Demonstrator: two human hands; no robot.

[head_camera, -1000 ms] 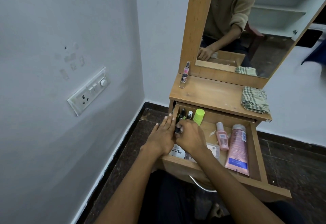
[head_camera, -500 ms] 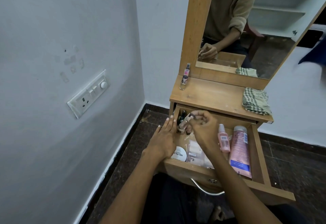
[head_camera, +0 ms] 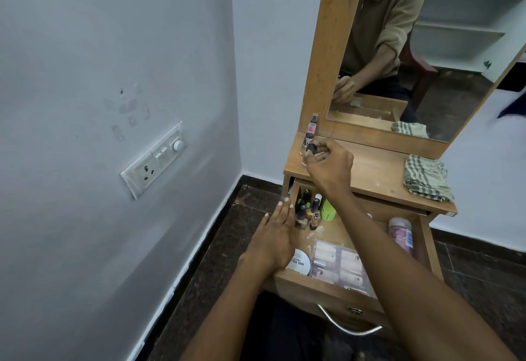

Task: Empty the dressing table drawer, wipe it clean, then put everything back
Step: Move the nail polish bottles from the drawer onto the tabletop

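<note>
Right hand (head_camera: 330, 165) moved from drawer (head_camera: 321, 285) up to tabletop (head_camera: 378, 174), pinching small bottle (head_camera: 308, 155); left hand (head_camera: 274, 235) flat, loose on drawer edge. Emptying barely begun, lots left.

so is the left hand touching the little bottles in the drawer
Cannot tell. In the head view the left hand lies along the drawer's left edge, its fingers overlapping the nail polish bottles; no clear gap or contact shows.

pale grey walls (head_camera: 113, 47), white switch panel (head_camera: 155, 158), dark speckled floor (head_camera: 216, 246), white skirting, wooden-framed mirror (head_camera: 427, 47)
</note>
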